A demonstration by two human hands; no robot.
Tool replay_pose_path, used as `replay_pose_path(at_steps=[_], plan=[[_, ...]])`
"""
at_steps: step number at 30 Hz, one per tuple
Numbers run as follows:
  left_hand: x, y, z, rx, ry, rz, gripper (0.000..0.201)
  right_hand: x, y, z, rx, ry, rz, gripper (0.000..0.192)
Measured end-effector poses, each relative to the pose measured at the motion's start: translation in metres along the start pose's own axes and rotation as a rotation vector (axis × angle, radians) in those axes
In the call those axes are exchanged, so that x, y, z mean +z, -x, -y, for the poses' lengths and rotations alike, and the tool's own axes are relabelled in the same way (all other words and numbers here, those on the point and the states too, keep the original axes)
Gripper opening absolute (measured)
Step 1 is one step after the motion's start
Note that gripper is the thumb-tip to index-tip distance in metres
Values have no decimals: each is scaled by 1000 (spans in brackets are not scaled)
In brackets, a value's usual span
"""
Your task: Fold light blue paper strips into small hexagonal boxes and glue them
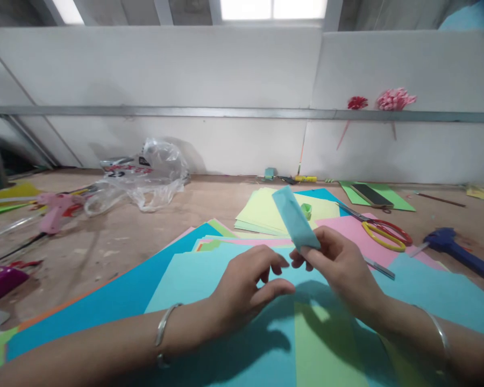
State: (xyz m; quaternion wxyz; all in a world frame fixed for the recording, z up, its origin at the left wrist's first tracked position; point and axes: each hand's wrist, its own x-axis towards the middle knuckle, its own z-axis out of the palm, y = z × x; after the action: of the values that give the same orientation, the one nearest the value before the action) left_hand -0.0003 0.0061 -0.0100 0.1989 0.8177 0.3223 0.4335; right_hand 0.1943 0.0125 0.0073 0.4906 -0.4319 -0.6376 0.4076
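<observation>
We held the strip up above the sheets, its lower end pinched between thumb and fingers of our right hand. Our left hand was empty beside it, loosely bent, thumb apart. We judged the strip light, easily creased, best taken gently by its edges.

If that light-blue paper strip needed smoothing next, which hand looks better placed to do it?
Probably the left hand: it looks empty and loosely open, close to the right hand, which is busy pinching the light-blue paper strip by its lower end.
</observation>
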Motion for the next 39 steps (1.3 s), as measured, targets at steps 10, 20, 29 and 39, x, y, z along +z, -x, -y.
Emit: replay_pose_path(at_steps=[10,20,29,39], plan=[[12,-3,14,-585,653,99,29,10,12,-15,-70,377,173,20],[7,-3,28,-296,96,137,13,-2,6,-11,-332,429,9,6],[5,1,23,-84,-128,245,10,-7,9,-1,-691,348,39,28],[0,1,18,-39,-149,252,6,-12,7,13,-725,322,133,21]])
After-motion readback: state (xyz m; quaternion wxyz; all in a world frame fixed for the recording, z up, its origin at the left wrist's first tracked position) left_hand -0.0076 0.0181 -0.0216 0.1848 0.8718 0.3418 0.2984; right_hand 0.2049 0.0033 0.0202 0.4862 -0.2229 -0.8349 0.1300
